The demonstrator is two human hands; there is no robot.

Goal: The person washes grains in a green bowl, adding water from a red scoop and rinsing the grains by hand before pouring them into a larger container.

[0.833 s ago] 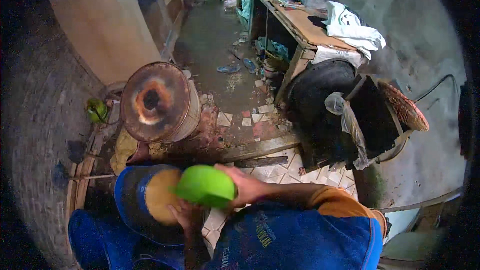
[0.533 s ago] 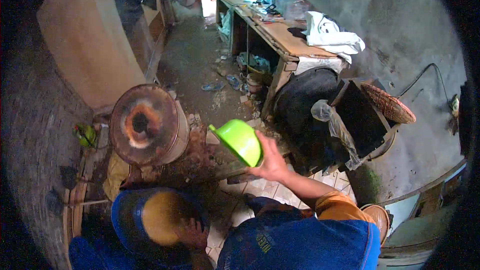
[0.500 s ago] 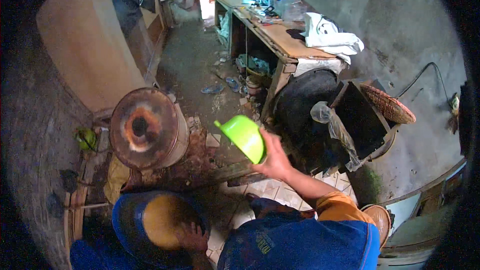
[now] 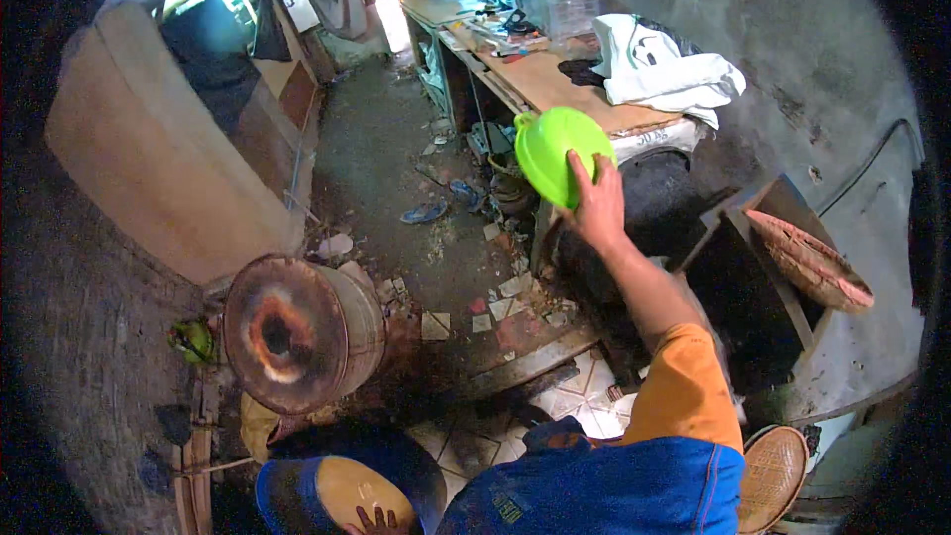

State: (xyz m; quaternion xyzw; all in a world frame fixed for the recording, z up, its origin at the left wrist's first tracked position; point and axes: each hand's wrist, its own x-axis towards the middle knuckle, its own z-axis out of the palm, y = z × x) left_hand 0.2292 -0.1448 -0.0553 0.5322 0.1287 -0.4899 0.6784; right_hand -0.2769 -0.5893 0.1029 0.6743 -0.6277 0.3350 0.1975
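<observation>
My right hand (image 4: 597, 203) grips a bright green plastic bowl (image 4: 557, 139) with a small tab on its rim. Its fingers spread across the outside of the bowl, which is tilted, its inside turned from view; the thumb is hidden. My right arm reaches forward, putting the bowl by the near end of the wooden table (image 4: 555, 79). Low in the picture, my left hand (image 4: 373, 523) lies with fingers apart on a round tan surface (image 4: 347, 488) within a blue drum-like container (image 4: 282, 503). Whether that surface is a lid or contents I cannot tell.
A rusty metal drum (image 4: 282, 337) with a scorched top stands left. To the right are a large black pan (image 4: 644, 188), an open dark box (image 4: 743, 307) and a woven basket (image 4: 807, 258). White cloth (image 4: 659, 69) lies on the table. Broken tiles (image 4: 510, 307) and sandals (image 4: 426, 213) litter the floor.
My right hand has carried the green bowl forward and to the right, turning its outside upward. The view has shifted, so the blue container and my left hand sit lower in the picture.
</observation>
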